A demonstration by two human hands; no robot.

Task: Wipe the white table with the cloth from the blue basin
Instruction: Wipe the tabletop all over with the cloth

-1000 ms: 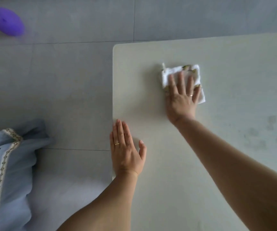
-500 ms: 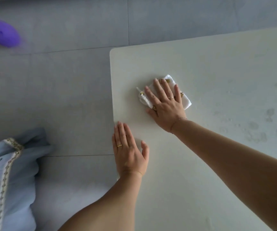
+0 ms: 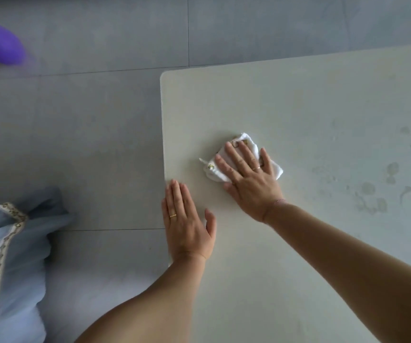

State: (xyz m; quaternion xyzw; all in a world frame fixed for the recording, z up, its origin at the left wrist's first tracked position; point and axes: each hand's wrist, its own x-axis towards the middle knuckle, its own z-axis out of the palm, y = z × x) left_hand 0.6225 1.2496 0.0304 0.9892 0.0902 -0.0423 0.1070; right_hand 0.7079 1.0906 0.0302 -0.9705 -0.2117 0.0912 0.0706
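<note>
1. Right hand point(image 3: 251, 179) lies flat on the cloth point(image 3: 242, 157), palm down, fingers spread; grip released, pressing rather than grasping.
2. Cloth is white with small gold marks, bunched under the fingers, on the bench point(image 3: 298, 107) near its left edge, short of the far-left corner.
3. Left hand point(image 3: 187, 221) is flat on the bench right at the left edge, fingers together, thumb out; grip released, holding nothing.
4. Gold ring on each hand.
5. Dried marks and rings point(image 3: 397, 189) on the bench surface toward the right side, well apart from the cloth.
6. Grey tiled floor point(image 3: 75, 132) left of the bench; purple object point(image 3: 0, 47) on it far left; blue fabric point(image 3: 8, 268) at the near left.
</note>
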